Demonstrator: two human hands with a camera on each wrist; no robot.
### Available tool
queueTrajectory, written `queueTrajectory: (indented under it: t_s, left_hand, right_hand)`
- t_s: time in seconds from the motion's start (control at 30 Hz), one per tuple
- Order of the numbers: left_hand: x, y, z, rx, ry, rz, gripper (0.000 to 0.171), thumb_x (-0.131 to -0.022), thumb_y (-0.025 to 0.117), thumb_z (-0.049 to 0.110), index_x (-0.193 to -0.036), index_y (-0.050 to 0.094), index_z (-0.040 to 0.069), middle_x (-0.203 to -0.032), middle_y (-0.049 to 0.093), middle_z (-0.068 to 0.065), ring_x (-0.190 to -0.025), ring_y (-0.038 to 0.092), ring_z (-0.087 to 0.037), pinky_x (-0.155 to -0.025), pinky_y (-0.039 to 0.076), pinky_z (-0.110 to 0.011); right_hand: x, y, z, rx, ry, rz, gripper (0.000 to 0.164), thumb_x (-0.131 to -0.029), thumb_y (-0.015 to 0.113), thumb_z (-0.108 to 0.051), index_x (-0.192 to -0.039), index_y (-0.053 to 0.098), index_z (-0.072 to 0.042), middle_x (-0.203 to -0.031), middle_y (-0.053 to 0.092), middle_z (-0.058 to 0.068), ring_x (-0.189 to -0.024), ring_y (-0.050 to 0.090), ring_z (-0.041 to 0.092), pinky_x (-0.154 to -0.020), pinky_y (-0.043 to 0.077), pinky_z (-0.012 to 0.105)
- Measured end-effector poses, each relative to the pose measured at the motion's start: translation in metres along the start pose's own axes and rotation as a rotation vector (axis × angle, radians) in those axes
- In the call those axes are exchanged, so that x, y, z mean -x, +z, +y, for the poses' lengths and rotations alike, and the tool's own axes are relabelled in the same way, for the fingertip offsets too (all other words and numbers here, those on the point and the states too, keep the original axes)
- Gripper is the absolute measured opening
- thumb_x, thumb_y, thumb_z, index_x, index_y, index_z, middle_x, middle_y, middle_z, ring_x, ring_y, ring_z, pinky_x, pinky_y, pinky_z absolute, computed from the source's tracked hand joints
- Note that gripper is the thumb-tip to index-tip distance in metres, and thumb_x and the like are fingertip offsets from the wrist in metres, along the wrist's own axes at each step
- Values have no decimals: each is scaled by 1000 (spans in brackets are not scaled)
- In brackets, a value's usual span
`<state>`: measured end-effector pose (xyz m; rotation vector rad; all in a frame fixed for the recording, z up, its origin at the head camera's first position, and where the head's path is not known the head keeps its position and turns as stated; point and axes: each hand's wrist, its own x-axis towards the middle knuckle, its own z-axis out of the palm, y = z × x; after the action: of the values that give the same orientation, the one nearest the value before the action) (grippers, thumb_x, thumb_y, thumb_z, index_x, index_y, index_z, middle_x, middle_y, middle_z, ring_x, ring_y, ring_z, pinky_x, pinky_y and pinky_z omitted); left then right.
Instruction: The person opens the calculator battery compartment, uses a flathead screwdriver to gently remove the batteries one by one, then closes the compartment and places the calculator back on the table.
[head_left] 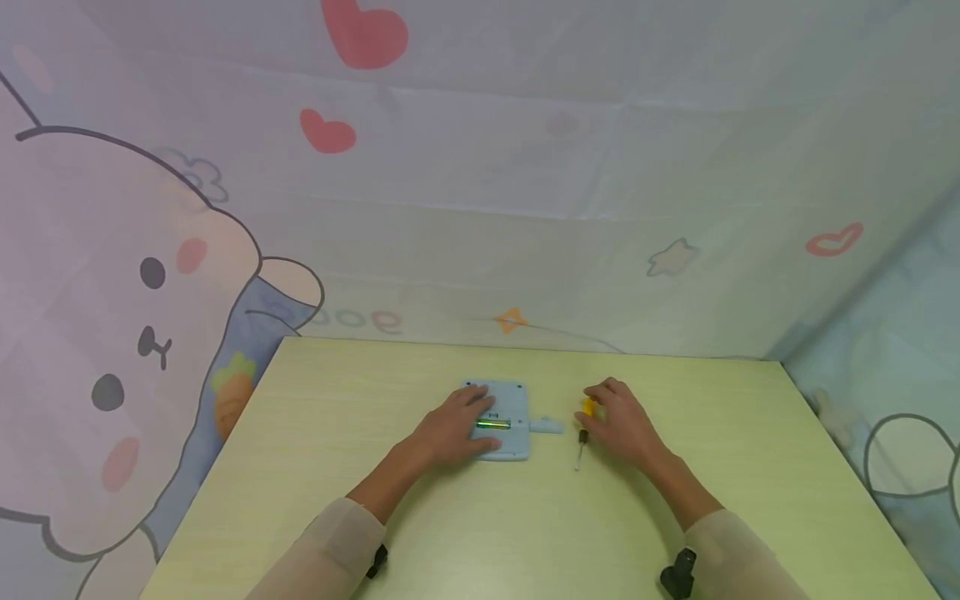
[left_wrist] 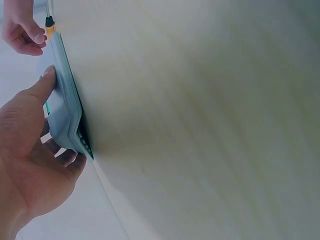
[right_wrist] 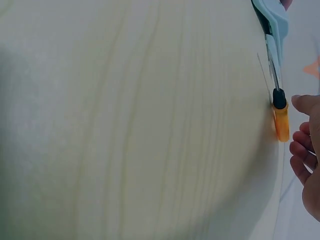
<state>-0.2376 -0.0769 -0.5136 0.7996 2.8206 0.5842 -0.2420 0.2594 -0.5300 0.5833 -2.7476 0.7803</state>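
A light-blue calculator [head_left: 513, 446] lies back up, with rows of small keys showing under its edge in the left wrist view. A green battery [head_left: 493, 424] sits in its uncovered slot. My left hand [head_left: 453, 427] holds the calculator's left part, thumb on the near side and fingers bent over the back and left edge. To the right, a small light-blue piece [head_left: 547, 426] lies beside the calculator. My right hand [head_left: 617, 421] hovers with loosely bent fingers by the yellow handle of a screwdriver [right_wrist: 281, 122]. The screwdriver rests on the table, its shaft toward me.
The pale wooden table [head_left: 375, 383] carries these things near its far edge. Behind it hangs a printed cloth [head_left: 487, 167] with hearts and a cartoon animal. Black wrist devices [head_left: 678, 573] sit at both sleeves.
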Motion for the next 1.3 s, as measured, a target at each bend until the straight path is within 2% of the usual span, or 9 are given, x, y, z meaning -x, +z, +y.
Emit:
queueTrajectory:
  t_s: [0.3,0.67,1.07,1.3]
  left_hand:
    - [0,1,-1,5,-2,-4,77,-102,69,51,-163,44,12,-172,31,-7,-160,24,-30,-118,39,-54]
    - [0,1,0,-4,-2,-3,77,-101,69,51,-162,44,11,-172,32,-9,-160,24,-30,-118,40,-54]
    - [0,0,0,-2,-5,-5,76,-102,69,50,-162,44,11,-172,32,-8,-160,23,-30,-117,41,-56]
    - [1,-1,1,-5,-6,-5,77,-101,69,51,-162,45,12,-171,32,-8,-160,24,-30,-116,41,-56]
  right_hand:
    - [1,2,7,-38,60,-3,46,-96,80,-21,-129,66,8,-112,64,16,-104,66,34,-89,55,52]
    - [-1,4,8,3,159,-37,54,-96,80,-33,-125,65,10,-100,61,11,-89,57,27,-85,51,48]
    - [-9,5,0,26,236,-135,57,-100,73,-39,-122,65,12,-83,63,6,-75,57,21,-76,54,44]
    - [-12,1,-5,38,254,-199,53,-99,70,-33,-122,59,14,-78,58,6,-67,51,20,-62,45,35]
